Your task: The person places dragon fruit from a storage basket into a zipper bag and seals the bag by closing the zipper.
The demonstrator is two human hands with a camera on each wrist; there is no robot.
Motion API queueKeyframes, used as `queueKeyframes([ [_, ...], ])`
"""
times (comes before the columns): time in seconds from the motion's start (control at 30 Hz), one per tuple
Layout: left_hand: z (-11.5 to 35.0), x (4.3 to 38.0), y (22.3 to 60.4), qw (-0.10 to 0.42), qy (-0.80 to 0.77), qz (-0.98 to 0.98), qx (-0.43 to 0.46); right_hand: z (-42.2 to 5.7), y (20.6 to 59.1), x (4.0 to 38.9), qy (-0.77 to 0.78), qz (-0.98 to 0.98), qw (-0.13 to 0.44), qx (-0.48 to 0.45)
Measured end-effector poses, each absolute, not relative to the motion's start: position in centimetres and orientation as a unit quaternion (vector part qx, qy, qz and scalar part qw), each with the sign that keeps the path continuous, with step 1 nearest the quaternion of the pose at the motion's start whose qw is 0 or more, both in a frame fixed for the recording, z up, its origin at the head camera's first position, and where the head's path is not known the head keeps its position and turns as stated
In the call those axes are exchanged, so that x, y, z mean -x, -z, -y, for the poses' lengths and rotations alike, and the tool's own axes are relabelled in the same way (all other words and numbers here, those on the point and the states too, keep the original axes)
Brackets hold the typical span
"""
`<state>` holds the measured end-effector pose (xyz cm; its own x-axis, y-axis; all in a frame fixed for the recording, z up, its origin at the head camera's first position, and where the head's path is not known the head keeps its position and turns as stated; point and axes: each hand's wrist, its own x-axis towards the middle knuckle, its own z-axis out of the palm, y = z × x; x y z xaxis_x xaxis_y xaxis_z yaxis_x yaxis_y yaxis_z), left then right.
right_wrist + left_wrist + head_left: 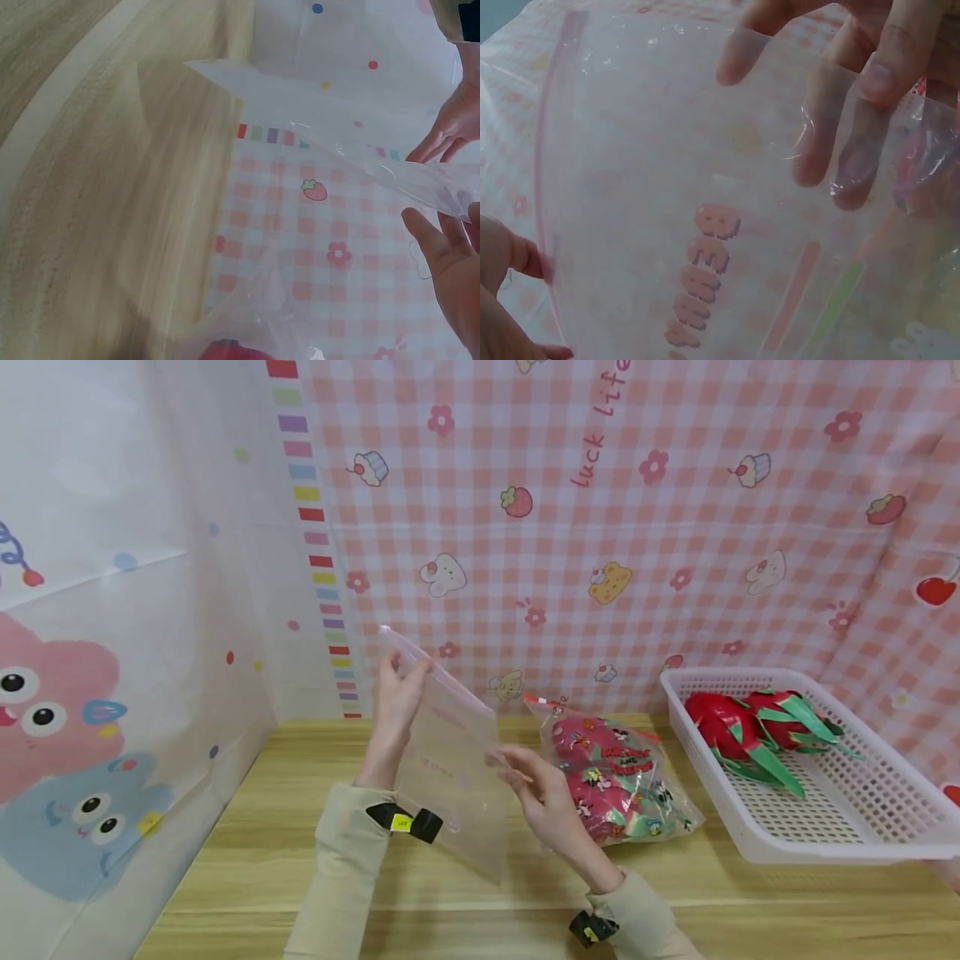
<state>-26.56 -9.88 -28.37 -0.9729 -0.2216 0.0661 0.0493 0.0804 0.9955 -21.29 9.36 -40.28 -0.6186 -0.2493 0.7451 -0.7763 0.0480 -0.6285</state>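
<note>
A translucent zip bag (457, 777) with a pink top strip hangs flat and tilted above the table. My left hand (397, 697) pinches its top strip near the upper left corner. With thumb and fingers my right hand (546, 797) grips the bag's right side edge. In the left wrist view, coloured lettering shows on the bag (705, 277), and some right-hand fingers (817, 154) show through the film. The right wrist view has the bag (360, 154) nearly edge-on. Just right of my right hand lies a clear printed zip bag (637, 760) with red and green things inside.
On the right of the wooden table (255, 860) stands a white perforated basket (832, 852). Two red dragon fruits with green leaves, one (716, 722) partly in front of the other (787, 714), lie in it. A pink checked cloth (562, 543) hangs behind.
</note>
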Motion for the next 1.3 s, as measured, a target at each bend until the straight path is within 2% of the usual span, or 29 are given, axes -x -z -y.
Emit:
queueKeyframes([
  [0.1,9.9,26.8,28.9,0.118,0.685,0.717,-0.062,-9.5,40.5,21.3,-0.596,0.683,0.202,-0.371],
  [0.33,9.9,27.0,30.0,0.164,0.652,0.738,-0.060,-10.0,39.6,21.0,-0.631,0.699,0.102,-0.320],
  [0.5,9.0,26.6,30.3,0.154,0.656,0.738,-0.031,-10.5,37.1,22.1,-0.659,0.701,0.051,-0.268],
  [0.67,7.1,25.8,30.6,0.130,0.631,0.764,-0.016,-10.1,34.1,24.2,-0.700,0.679,-0.025,-0.221],
  [0.83,5.4,25.2,31.5,0.122,0.595,0.794,0.006,-9.1,32.6,25.2,-0.691,0.699,-0.082,-0.164],
  [1.1,4.4,25.3,32.5,0.116,0.627,0.770,0.028,-8.4,32.6,25.0,-0.662,0.742,-0.049,-0.092],
  [1.3,5.0,25.5,33.0,0.140,0.607,0.782,0.027,-8.8,33.1,25.2,-0.616,0.786,0.041,-0.034],
])
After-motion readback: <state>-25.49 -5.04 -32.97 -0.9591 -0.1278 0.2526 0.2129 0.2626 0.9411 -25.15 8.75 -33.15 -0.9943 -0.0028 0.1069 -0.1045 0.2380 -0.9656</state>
